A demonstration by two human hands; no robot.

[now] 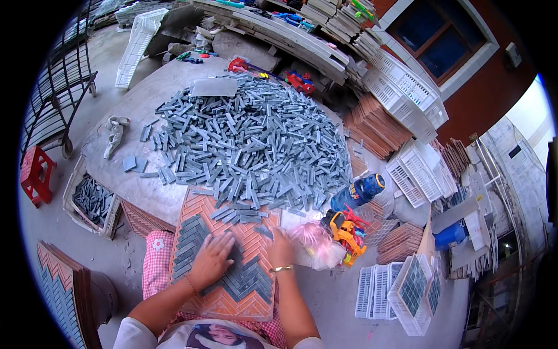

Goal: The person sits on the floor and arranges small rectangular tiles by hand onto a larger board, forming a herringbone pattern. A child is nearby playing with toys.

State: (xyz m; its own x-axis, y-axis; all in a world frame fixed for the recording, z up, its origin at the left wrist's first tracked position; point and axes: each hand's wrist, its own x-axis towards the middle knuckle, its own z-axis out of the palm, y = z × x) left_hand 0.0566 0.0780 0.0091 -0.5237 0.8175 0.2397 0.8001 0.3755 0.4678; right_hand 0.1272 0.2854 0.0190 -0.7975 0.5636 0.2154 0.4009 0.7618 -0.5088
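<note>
An orange herringbone-grooved board [253, 306] lies across my lap, with grey stone strips [254, 283] set in part of its slots. My left hand [213, 257] rests flat on the laid strips, fingers stretched out. Toward the board's right edge, my right hand [281, 249] pinches a small grey strip [263, 232] at its fingertips. Several loose strips [238, 214] lie on the board's far end. Beyond it spreads a big heap of grey strips [250, 139] on the pale table [157, 198].
Right of the board are a blue bottle [357, 192], a yellow toy [347, 235] and a pink-haired doll [317, 244]. White crates [407, 291] stand lower right. At left are a crate of strips [93, 200], a red stool [38, 176] and stacked boards [58, 291].
</note>
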